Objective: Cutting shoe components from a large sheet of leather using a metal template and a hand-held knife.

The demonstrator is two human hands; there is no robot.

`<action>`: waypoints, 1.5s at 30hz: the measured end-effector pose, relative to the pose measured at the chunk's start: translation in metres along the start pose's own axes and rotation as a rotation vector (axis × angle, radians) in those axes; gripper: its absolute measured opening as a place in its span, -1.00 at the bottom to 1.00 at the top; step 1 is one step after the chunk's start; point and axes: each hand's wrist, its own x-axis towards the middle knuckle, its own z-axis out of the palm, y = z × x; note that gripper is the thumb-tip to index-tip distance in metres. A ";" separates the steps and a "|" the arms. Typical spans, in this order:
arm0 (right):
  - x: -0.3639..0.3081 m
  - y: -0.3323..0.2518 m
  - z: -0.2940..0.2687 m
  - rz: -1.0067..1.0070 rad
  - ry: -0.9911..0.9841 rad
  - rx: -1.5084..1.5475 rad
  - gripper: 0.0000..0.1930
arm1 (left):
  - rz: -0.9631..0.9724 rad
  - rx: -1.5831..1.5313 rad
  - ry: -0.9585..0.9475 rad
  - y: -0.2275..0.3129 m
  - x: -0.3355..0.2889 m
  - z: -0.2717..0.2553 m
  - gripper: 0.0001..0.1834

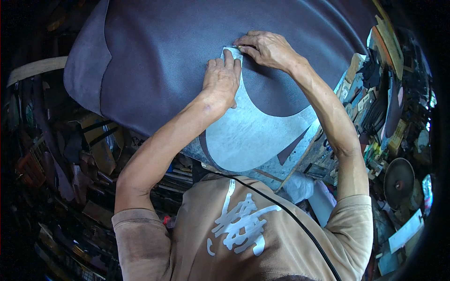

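Grainy dark leather [187, 51] under curved metal template [253, 131]

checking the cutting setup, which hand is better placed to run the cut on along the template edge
Right, probably: the right hand has its fingers pinched at the template tip on the dark leather, seemingly on a small tool. The left hand lies flat on it.

Setting: small craft workshop, prob. leather or upholstery work. Evidence: large dark hide [187, 51] spread over a metal-topped bench [262, 136]; curved pale pattern template [243, 93] on it; shelves [370, 107] at right crammed w/ card patterns, scraps, misc. stock; round disc [399, 181], poss. a grinding wheel (blurred at rim); clutter of materials piled at left [70, 164].
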 end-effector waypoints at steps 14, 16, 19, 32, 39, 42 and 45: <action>-0.030 0.023 -0.009 0.081 0.011 -0.038 -0.72 | -0.003 0.009 0.012 0.001 0.000 -0.001 0.25; -0.032 0.025 -0.008 0.094 0.006 -0.029 -0.71 | 0.004 0.008 0.005 0.001 0.000 -0.002 0.24; -0.032 0.026 -0.008 0.109 -0.009 -0.021 -0.71 | 0.009 0.011 0.016 0.000 -0.001 0.000 0.24; -0.044 -0.032 -0.001 0.398 0.010 0.148 -0.63 | 0.138 0.025 0.115 -0.007 -0.009 0.009 0.19; -0.043 -0.083 0.031 0.711 0.400 0.511 -0.59 | 0.214 -0.016 0.174 -0.012 -0.008 0.014 0.16; -0.040 -0.087 0.037 0.793 0.450 0.578 -0.59 | 0.241 -0.034 0.177 -0.015 -0.008 0.014 0.16; -0.039 -0.093 0.037 0.807 0.459 0.564 -0.59 | 0.246 -0.032 0.198 -0.017 -0.008 0.017 0.14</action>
